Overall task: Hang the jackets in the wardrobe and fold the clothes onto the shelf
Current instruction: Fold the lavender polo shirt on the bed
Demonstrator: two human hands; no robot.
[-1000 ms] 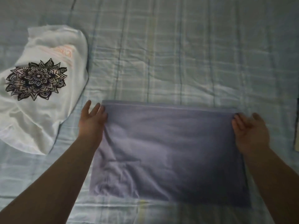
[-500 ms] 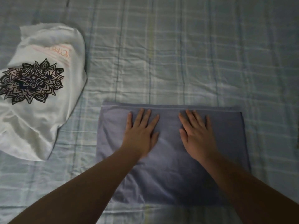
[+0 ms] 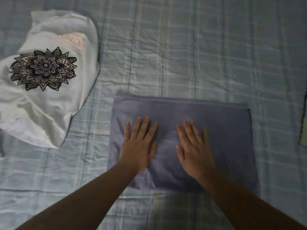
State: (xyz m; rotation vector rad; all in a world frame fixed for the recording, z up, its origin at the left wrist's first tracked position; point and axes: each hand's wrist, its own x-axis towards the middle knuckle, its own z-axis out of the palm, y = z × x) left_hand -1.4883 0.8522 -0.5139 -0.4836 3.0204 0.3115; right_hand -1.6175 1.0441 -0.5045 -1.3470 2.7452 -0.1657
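So, the folded lavender garment (image 3: 181,138) is lying flat on the bed (image 3: 199,55), right in front of the person, near the lower middle of the head view. Both hands are pressed flat on top of it with fingers straight and spread, gripping nothing: left hand (image 3: 138,146) on the left-centre part, right hand (image 3: 193,150) just beside it, the two close together but not touching each other.

Handling-wise this looks like thin, soft knit fabric. I'd guess very light and floppy, so it'll lose its shape if you lift it by one corner. Best bet imo is sliding both hands under the short left and right edges, or under the near edge, and carrying it flat like a tray. The far edge has a visible stitched hem, and the near-left corner is a bit rumpled, so that's where it could come undone.

Off to the left, well apart from it, sits a white T-shirt (image 3: 49,97) in a loose heap, not folded yet. It has a black mandala print and some orange lettering above it, too skewed and blurry for me to read. No brand I can make out.

A dark-edged object (image 3: 303,123) peeks in at the right frame edge; can't tell what it is.
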